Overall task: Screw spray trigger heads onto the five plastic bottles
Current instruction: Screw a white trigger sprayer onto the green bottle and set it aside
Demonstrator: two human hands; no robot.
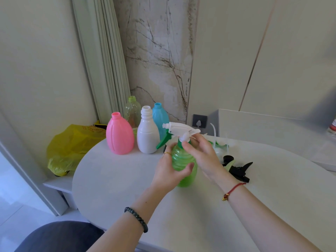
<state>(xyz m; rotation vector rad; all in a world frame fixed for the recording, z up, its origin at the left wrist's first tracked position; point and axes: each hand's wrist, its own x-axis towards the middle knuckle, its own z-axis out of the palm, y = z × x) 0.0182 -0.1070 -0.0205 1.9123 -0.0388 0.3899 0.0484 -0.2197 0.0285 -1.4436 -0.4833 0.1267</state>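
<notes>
The left hand (170, 168) wraps around the green bottle (184, 166), fingers clamped on its ribbed body, thumb across the front. The bottle is near the middle of the white table (112, 182); whether its base rests on the table or hangs just above it cannot be told. The right hand (201, 155) is at the bottle's neck, fingers pinched on the collar of a white trigger head (180, 129) with a green lever, which sits on top of the bottle with its nozzle pointing left.

Behind, four uncapped bottles stand upright near the table's far edge: a pink bottle (120, 135), a white bottle (147, 132) just beside it, a clear bottle (132, 111) and a blue bottle (161, 116) further back. To the right of the hands, loose heads lie on the table: a black head (240, 169) and pale ones (219, 147) partly hidden behind the right hand. A yellow bag (71, 146) lies on a ledge to the left of the table.
</notes>
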